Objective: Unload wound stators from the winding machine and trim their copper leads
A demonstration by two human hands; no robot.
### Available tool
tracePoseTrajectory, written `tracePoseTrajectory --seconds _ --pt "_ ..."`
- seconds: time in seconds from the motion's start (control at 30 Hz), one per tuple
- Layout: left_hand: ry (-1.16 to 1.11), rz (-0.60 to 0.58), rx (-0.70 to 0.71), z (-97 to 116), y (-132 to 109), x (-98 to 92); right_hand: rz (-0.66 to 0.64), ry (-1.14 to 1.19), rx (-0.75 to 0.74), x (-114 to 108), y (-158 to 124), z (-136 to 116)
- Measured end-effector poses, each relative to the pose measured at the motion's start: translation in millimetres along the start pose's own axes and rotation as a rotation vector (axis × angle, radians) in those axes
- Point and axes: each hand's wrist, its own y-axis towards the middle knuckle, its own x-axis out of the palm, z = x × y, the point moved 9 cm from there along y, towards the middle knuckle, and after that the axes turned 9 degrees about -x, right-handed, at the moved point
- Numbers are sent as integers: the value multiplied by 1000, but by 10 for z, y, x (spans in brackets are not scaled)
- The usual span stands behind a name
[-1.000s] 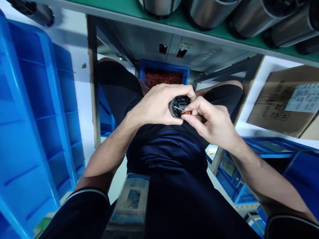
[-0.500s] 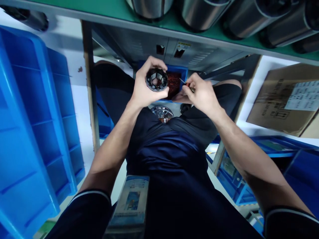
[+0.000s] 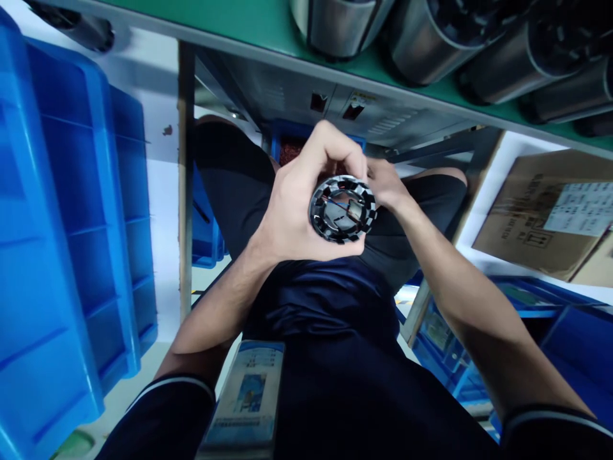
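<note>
My left hand is wrapped round a round black housing. Its open end, ringed with black and silver notches, faces up towards me. Inside it I see thin wires and a small pale part. Just beyond the housing is my right hand, its fingers hidden behind my left hand and the housing, so whatever they hold does not show. Below both hands, between my knees, a blue bin with small dark red pieces is partly covered.
Several metal cylinders stand on the green bench top ahead. Blue crates are stacked at the left. A cardboard box lies at the right, and a grey metal cabinet stands under the bench.
My left hand has brought the housing closer and rightward, tilting it so its wired inside shows. My right hand, earlier pinching a slim pointed tool, has gone partly behind it.
</note>
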Motion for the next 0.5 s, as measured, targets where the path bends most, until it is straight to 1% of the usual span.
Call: tracePoseTrajectory --seconds 0.07,0.1,0.13,0.17,0.2,0.27,0.37,0.43,0.5 --pt "66 59 51 39 1 -25 73 183 18 -45 -338 -262" --pt "100 72 57 47 4 -12 118 449 31 -46 -522 -414" --pt "128 77 60 57 7 12 129 707 30 -24 -693 -592" --pt "154 78 64 75 9 41 116 871 20 -8 -843 -777" --pt "181 70 71 98 8 74 103 970 27 -4 -970 -928" --pt "232 34 92 145 1 137 96 1054 49 -42 -1143 -1114" --pt "266 -56 167 157 -27 175 86 1121 76 -145 -1264 -1155" --pt "265 -54 235 84 -36 112 76 1156 66 -226 -1323 -1127" --pt "306 2 246 -118 11 24 98 1147 41 -325 -1386 -1104"
